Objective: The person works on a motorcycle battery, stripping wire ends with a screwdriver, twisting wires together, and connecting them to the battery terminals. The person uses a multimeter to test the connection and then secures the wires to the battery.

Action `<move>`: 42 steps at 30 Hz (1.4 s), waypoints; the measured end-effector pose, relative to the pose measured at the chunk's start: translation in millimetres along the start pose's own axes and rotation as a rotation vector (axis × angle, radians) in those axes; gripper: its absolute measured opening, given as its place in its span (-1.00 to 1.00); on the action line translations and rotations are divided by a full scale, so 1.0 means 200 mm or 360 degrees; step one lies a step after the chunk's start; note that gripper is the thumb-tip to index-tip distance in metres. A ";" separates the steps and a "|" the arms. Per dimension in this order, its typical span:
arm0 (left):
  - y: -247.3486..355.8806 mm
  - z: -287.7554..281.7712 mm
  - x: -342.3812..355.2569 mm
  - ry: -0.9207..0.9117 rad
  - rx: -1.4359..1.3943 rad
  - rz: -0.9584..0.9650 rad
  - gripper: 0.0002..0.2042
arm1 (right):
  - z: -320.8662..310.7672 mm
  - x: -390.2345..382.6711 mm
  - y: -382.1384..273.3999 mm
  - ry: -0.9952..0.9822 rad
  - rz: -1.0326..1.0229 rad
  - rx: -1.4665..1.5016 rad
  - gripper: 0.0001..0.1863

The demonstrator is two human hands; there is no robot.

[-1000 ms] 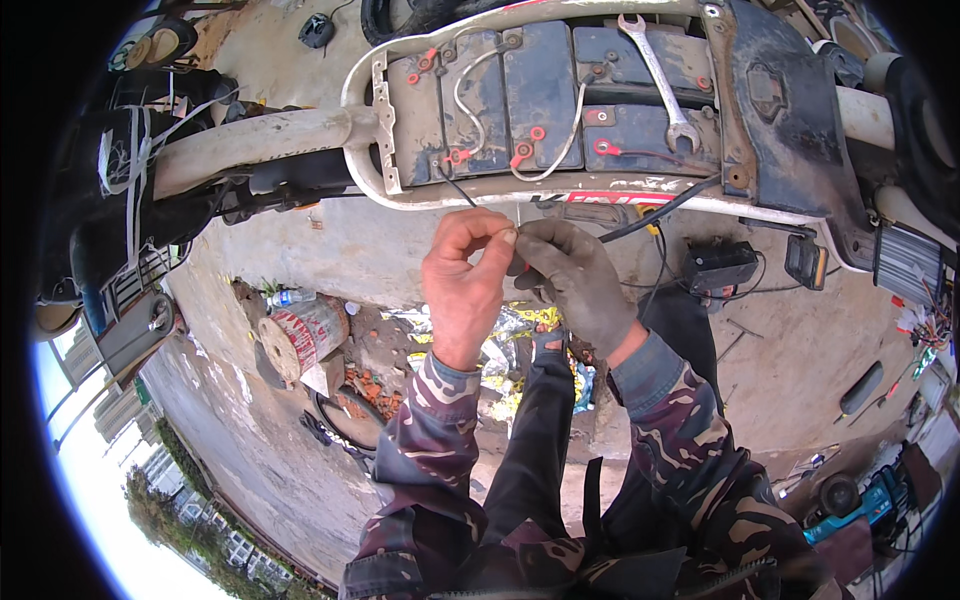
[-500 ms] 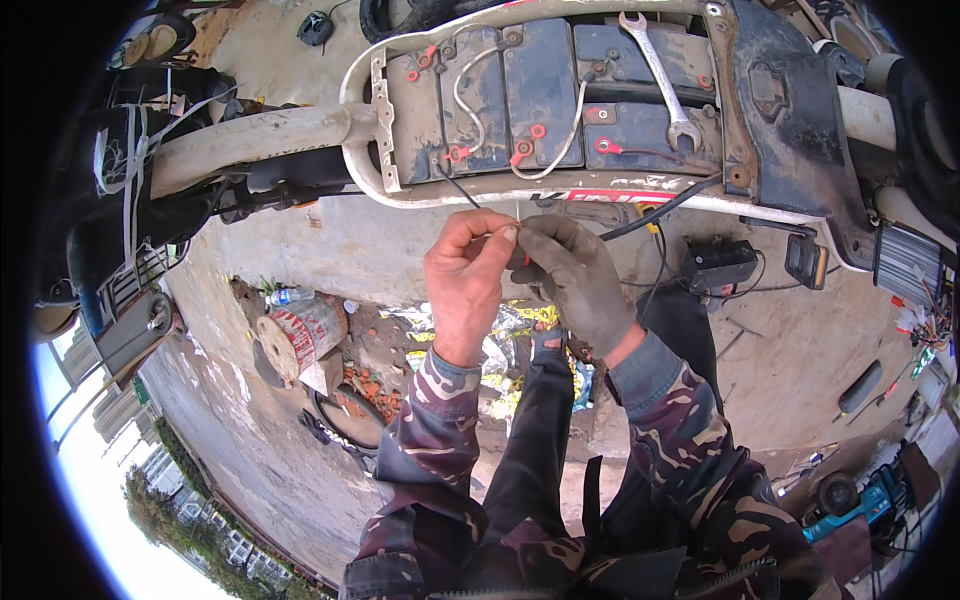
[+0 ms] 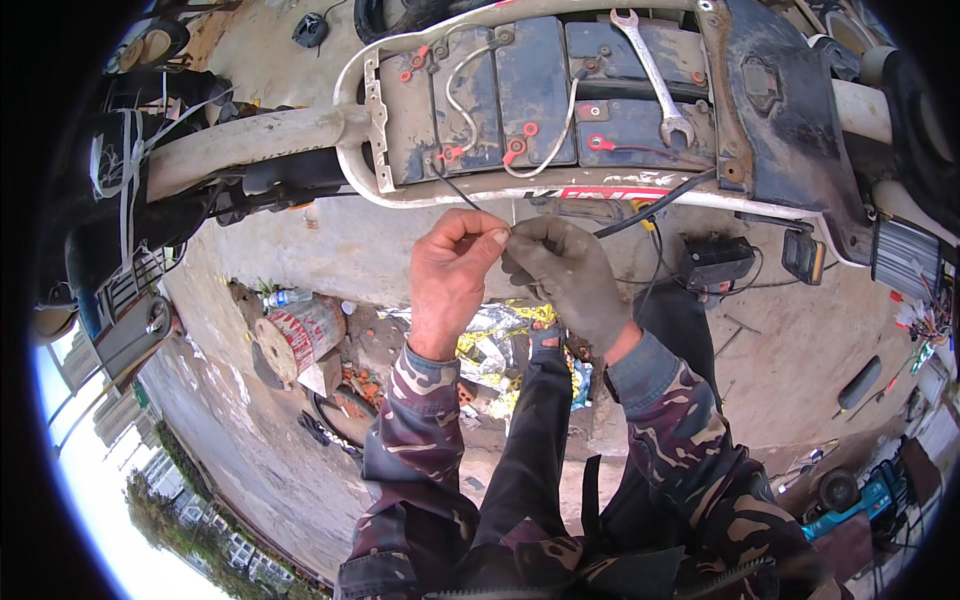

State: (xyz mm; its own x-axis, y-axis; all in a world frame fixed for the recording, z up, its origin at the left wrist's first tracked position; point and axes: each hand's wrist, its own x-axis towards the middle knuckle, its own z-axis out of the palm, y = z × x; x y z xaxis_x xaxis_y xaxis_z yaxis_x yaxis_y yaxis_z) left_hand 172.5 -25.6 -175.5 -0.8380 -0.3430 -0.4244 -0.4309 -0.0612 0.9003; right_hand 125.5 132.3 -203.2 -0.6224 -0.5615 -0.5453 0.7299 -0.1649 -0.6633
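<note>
Pinching the thin black wire point(image 3: 462, 193) between thumb and forefinger, your bare left hand point(image 3: 448, 285) covers the wire's end, so you can't see how it finishes. Your gloved right hand point(image 3: 573, 275) has its fingers curled in against the left fingertips; whether they are closed on the wire too can't be told, since the glove hides whatever lies inside. A fine pale line just above your fingertips is too small to make out. The wire runs down from the near corner of the leftmost of the dark batteries point(image 3: 535, 90) and over the white frame point(image 3: 415, 198) to your left fingers.

Compared with a second ago, the whole view has slid slightly to the left, and the red speck that showed under your gloved fingertips is now out of sight. Your left pinch has stayed on the wire.

A wrench point(image 3: 652, 80) lies across the right-hand batteries. A thick black cable point(image 3: 655, 205) slants beside your right hand, with a black box point(image 3: 717, 262) beyond it on the ground. Your left wrist and leg partly block the crumpled foil point(image 3: 485, 360) below. A tyre point(image 3: 395, 15) is cut off at the top edge.
</note>
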 end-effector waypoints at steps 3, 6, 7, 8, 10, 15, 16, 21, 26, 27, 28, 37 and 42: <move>0.01 -0.01 0.01 -0.0040 0.0385 0.0236 -0.91 | 0.00 0.00 0.01 0.0043 -0.0016 0.0123 -0.77; 0.01 0.00 0.01 -0.0002 0.0675 0.0389 -0.92 | -0.02 0.00 0.03 0.0063 0.0044 0.0168 -0.76; 0.00 0.01 0.01 0.0025 0.0644 0.0383 -0.91 | -0.03 0.00 0.03 0.0077 0.0054 0.0171 -0.76; -0.01 0.02 0.01 0.0057 0.0614 0.0403 -0.91 | -0.04 0.00 0.04 0.0091 0.0062 0.0172 -0.76; -0.04 0.07 -0.01 0.0161 0.0456 0.0252 -0.94 | -0.04 0.01 0.05 0.0127 0.0001 0.0157 -0.79; -0.10 0.17 -0.06 0.0353 0.0565 0.0308 -0.90 | -0.01 0.02 0.10 0.0323 -0.0135 0.0328 -0.85; -0.11 0.18 -0.06 0.0347 0.0549 0.0289 -0.90 | -0.01 0.01 0.10 0.0339 -0.0132 0.0390 -0.85; -0.12 0.15 -0.03 0.0220 0.0263 0.0083 -0.92 | -0.01 0.02 0.10 0.0378 -0.0056 0.0620 -0.85; -0.10 0.09 -0.03 0.0123 0.0052 0.0044 -0.92 | -0.01 0.02 0.10 0.0301 -0.0048 0.0620 -0.84; -0.10 0.08 -0.03 0.0128 0.0021 0.0033 -0.91 | 0.00 0.02 0.10 0.0294 -0.0055 0.0620 -0.84; -0.09 0.08 -0.04 0.0143 0.0054 0.0031 -0.91 | 0.00 0.02 0.10 0.0293 -0.0054 0.0613 -0.84; -0.09 0.06 -0.03 0.0148 0.0436 0.0283 -0.93 | 0.01 0.02 0.11 0.0180 -0.0033 0.0545 -0.85; -0.03 0.04 -0.02 0.0066 0.0825 0.0459 -0.93 | 0.01 0.01 0.09 0.0210 -0.0072 0.0317 -0.85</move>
State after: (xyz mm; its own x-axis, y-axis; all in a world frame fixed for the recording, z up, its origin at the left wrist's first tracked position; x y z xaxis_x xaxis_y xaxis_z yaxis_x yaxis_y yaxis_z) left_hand 175.5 -15.9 -179.3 -0.9362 -0.3148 -0.1560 -0.3037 0.5021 0.8097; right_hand 138.7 126.3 -215.6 -0.6778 -0.4413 -0.5881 0.7336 -0.3517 -0.5815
